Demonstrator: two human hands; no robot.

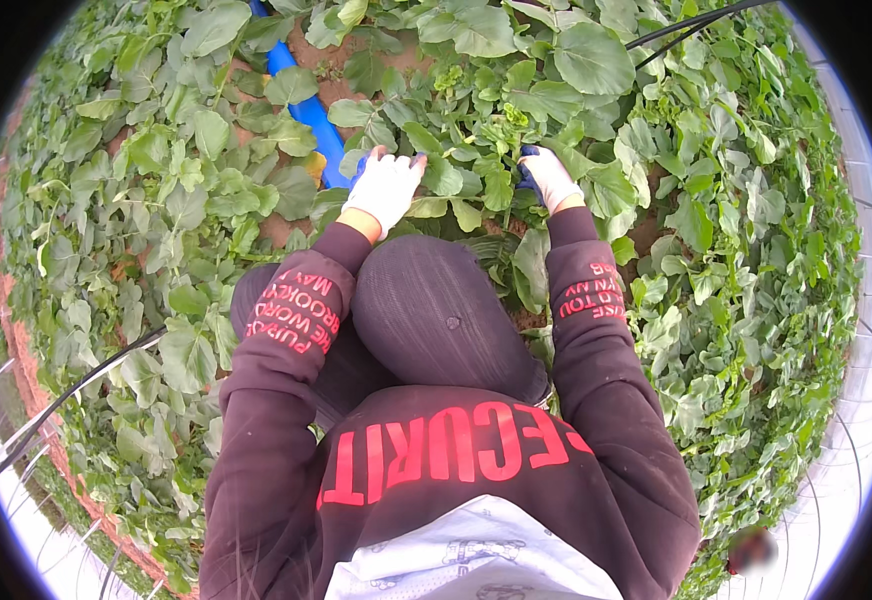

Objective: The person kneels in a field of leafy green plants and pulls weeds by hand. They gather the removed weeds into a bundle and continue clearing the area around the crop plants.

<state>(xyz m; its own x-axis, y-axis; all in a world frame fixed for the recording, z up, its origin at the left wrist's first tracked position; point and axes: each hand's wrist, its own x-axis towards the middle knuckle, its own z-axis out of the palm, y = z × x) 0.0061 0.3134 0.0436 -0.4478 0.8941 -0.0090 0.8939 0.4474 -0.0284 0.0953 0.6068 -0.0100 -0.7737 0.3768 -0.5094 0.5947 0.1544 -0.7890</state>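
Note:
Leafy green plants (496, 176) with broad lobed leaves grow close in front of my bent knees. My left hand (389, 186), in a white knit glove with blue coating, is among the leaves at centre left, its fingers curled; whether it grips a leaf or stem is hidden. My right hand (546, 177), gloved the same way, is at a stem beside small pale green flower buds (515, 117); its fingertips are turned inward and partly hidden, so its hold is unclear. The two hands are apart, with foliage between them.
A blue flat hose (317, 127) runs over brown soil just beyond my left hand. Dark cables cross at the upper right (680, 28) and lower left (80, 386). Dense plants surround me, and a bare soil strip (23, 360) curves along the left. Arched ribs stand at both rims.

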